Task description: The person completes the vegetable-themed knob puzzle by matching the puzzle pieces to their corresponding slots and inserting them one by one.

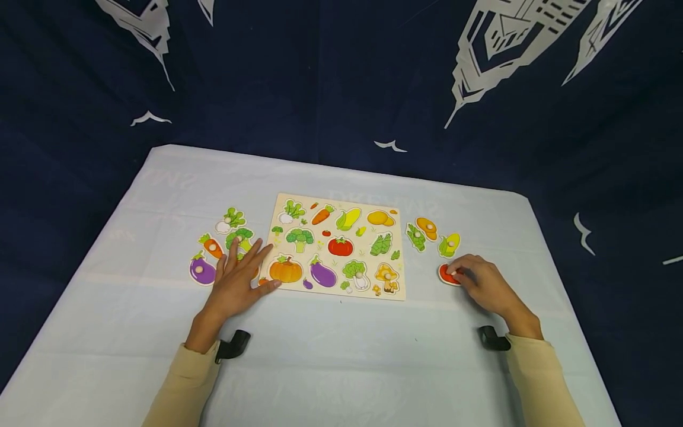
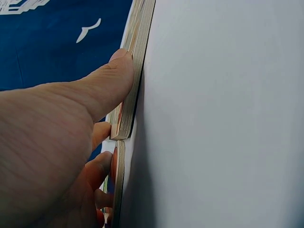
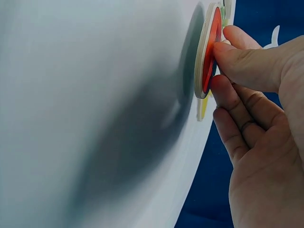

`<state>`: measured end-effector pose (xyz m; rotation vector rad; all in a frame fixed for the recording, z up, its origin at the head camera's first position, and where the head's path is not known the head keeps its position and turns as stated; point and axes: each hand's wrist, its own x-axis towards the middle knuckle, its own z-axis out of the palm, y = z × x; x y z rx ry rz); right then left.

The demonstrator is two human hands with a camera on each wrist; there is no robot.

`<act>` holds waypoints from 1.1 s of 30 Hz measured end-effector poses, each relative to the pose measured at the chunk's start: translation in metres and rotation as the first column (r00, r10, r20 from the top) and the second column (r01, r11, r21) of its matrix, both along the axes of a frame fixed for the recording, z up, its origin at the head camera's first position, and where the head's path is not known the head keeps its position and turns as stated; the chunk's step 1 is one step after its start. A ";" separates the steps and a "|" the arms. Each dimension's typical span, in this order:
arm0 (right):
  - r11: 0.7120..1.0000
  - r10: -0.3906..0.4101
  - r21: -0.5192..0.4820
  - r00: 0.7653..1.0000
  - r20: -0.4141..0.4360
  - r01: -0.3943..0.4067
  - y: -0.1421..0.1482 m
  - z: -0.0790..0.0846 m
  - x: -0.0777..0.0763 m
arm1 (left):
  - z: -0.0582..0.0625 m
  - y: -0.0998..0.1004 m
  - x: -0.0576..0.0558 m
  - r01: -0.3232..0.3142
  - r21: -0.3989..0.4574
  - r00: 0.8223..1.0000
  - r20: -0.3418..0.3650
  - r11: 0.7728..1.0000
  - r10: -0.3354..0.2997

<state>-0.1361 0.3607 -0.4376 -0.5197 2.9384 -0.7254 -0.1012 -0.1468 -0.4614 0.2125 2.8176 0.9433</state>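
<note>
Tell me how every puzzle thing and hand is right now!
Board: flat on the table, nothing fitted in.
Left hand: spread, touching the board.
Right hand: pinching the tomato piece.
Tomato piece: held.
Broccoli piece: partly covered.
Orange piece: mostly covered.
Carrot piece: loose.
Eggplant piece: loose.
Radish piece: loose.
Corn piece: loose.
Potato piece: loose.
Leafy piece: loose.

We see a broad table [image 1: 341,356] with a pale white, faintly creased covering, faint lettering showing toward its far side. Near its middle we find a flat, rectangular, light wooden board [image 1: 370,261] printed with vegetables. To the board's left lie a white-and-green turnip-shaped piece [image 1: 230,220], a green broccoli-shaped piece [image 1: 240,237], an orange carrot-shaped piece [image 1: 211,246] and a purple eggplant-shaped piece [image 1: 203,271]. To its right we count a green leafy piece [image 1: 415,237], a yellow-brown potato-shaped piece [image 1: 427,228] just beside that, and a yellow-and-green corn-shaped piece [image 1: 449,245].
</note>
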 end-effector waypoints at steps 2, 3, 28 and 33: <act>1.000 0.006 -0.001 1.000 -0.005 -0.006 -0.002 0.001 0.000 | 0.000 0.000 0.000 0.001 -0.001 1.000 0.001 1.000 -0.001; 1.000 0.009 -0.003 1.000 -0.009 -0.009 -0.002 0.002 0.000 | 0.000 0.000 0.000 0.003 -0.001 1.000 0.000 1.000 -0.003; 0.994 0.109 -0.006 0.992 -0.058 -0.110 -0.032 0.007 -0.019 | 0.001 0.001 0.001 0.007 0.027 1.000 -0.019 1.000 -0.007; 0.986 0.162 -0.003 0.980 -0.116 -0.164 -0.038 0.014 -0.026 | 0.002 0.000 0.001 0.006 0.029 1.000 -0.021 1.000 -0.005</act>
